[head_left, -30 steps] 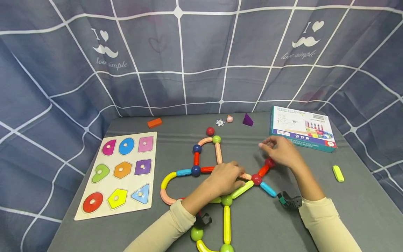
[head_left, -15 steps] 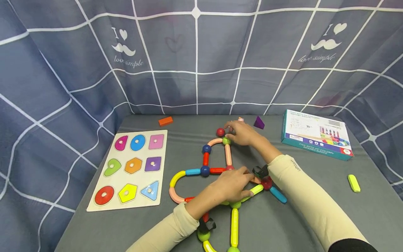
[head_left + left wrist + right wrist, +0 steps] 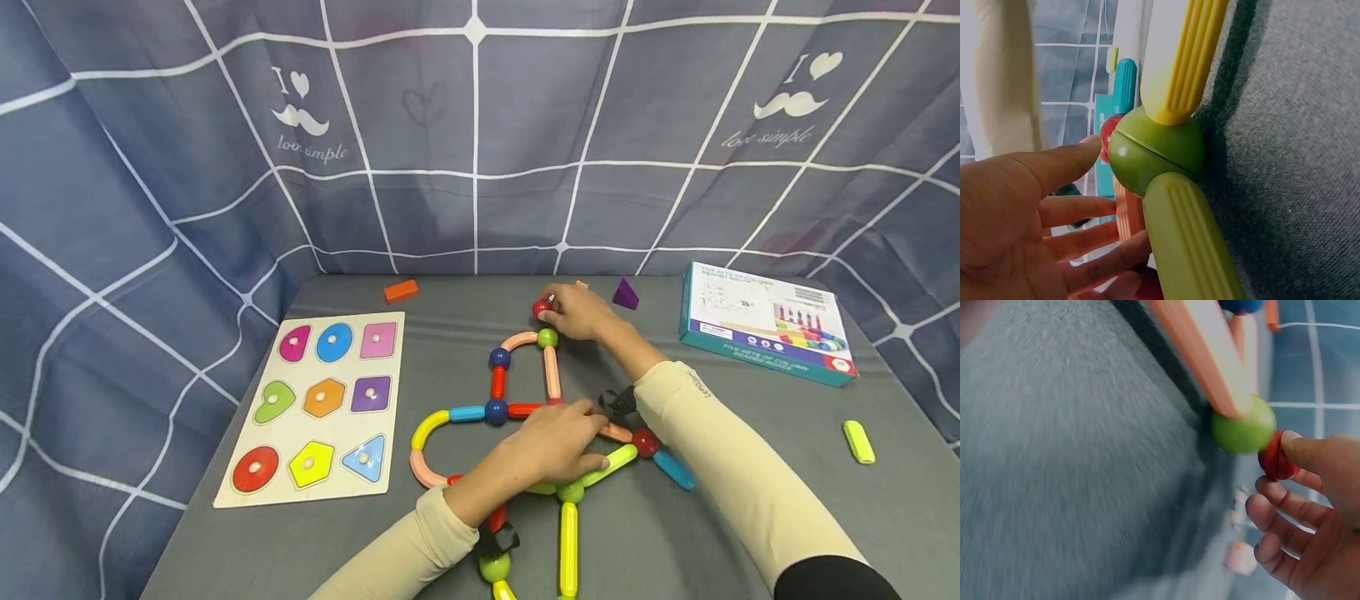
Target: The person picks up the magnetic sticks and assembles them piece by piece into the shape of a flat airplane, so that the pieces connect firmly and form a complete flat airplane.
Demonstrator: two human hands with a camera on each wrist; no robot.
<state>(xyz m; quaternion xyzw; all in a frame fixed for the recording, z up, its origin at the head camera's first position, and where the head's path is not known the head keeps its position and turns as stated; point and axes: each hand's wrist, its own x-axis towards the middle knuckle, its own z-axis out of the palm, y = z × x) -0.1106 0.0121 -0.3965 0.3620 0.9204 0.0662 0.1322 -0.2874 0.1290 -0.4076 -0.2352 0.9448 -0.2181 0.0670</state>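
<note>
My right hand [image 3: 581, 312] pinches a small red ball [image 3: 1277, 456] between thumb and fingertips, just behind the green ball [image 3: 547, 337] at the top of a figure of joined rods and balls. From that green ball run a curved peach rod [image 3: 519, 340] and a straight peach rod [image 3: 552, 372]. My left hand [image 3: 555, 442] lies over the figure's middle with its fingers extended, beside a peach rod [image 3: 1129, 215] and a green ball [image 3: 1157, 150] that joins yellow and yellow-green rods. Part of the figure is hidden under this hand and the right sleeve.
On the left lies a wooden shape puzzle board [image 3: 318, 408]. An orange block [image 3: 401, 290] and a purple triangular piece [image 3: 626, 294] lie along the back. To the right are a teal-edged box [image 3: 765, 325] and a loose yellow-green rod [image 3: 858, 442]. A grid-patterned curtain [image 3: 480, 150] stands behind the table.
My right hand has moved left and back from the figure's right side to the red ball, which it now pinches. My left hand stays over the middle. The head view has shifted.
</note>
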